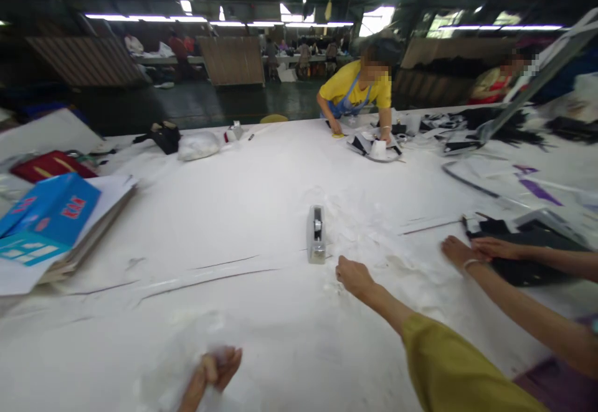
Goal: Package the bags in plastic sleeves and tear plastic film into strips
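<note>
My left hand [215, 367] is low in the view, its fingers curled and a little blurred. It grips a thin, see-through plastic bag [163, 356], whose outline is faint against the white table. Beyond it, near the middle, a grey tape dispenser [316, 234] stands on the table. Just to the right of its near end is my right hand [355, 278], with a yellow-green sleeve behind it. The right fingers are drawn together in a pinch, apart from the dispenser. Whatever lies between those fingertips is too small to make out.
On the right, a co-worker's hands [476, 253] work over black fabric [532, 244]. Across the white table [233, 206] a person in yellow [357, 91] handles dark and white pieces. A blue box [51, 212] lies on stacked sheets at left. A filled plastic bag [199, 146] lies farther back.
</note>
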The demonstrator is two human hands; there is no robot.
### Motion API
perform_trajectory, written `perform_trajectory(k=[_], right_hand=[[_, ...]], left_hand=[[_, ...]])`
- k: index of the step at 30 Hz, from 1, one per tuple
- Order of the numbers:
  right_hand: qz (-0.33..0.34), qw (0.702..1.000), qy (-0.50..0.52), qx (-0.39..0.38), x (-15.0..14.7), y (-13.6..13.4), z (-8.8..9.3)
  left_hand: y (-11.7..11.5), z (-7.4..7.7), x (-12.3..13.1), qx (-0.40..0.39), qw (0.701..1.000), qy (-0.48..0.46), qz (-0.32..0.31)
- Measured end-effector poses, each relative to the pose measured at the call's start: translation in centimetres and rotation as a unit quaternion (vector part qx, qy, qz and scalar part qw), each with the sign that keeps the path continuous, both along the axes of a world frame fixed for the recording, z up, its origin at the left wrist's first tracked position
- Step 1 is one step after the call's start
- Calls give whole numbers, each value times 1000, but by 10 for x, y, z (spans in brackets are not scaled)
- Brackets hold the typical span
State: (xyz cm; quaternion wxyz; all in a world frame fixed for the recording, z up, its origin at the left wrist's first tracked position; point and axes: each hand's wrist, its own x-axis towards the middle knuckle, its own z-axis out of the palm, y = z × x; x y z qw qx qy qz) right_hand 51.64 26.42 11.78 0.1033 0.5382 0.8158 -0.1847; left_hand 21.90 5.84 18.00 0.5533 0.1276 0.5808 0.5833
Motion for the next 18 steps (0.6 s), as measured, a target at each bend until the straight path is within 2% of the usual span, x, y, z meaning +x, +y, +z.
perform_trajectory(k=[2,4,6,8,10,11,13,15,16,18], right_hand=[[29,999,36,1,-9,-14,34],[48,986,154,-42,-22,-34,73],[28,933,318,-165,-38,-59,112],[-16,864,413,-286,-56,-85,147],[-39,816,464,-344,-73,-107,174],[-31,806,482,-342,-81,-115,185],[12,815,504,-286,-92,-127,202],[45,841,498,-207,-101,-133,212],[41,854,487,-180,-104,-135,215],[3,873,459,-166,-110,-137,217]], left_hand=[[-2,9,9,9,1000,-4,4],[-2,17,17,42,999,-12,4],[-4,22,23,90,995,-28,-15],[-6,26,26,124,990,-35,-57],[-10,29,24,143,984,-1,-109],[-12,30,22,155,977,36,-139],[-15,33,15,185,951,134,-208],[-16,34,10,217,909,221,-278],[-16,34,7,231,891,246,-302],[-14,34,4,246,884,251,-308]])
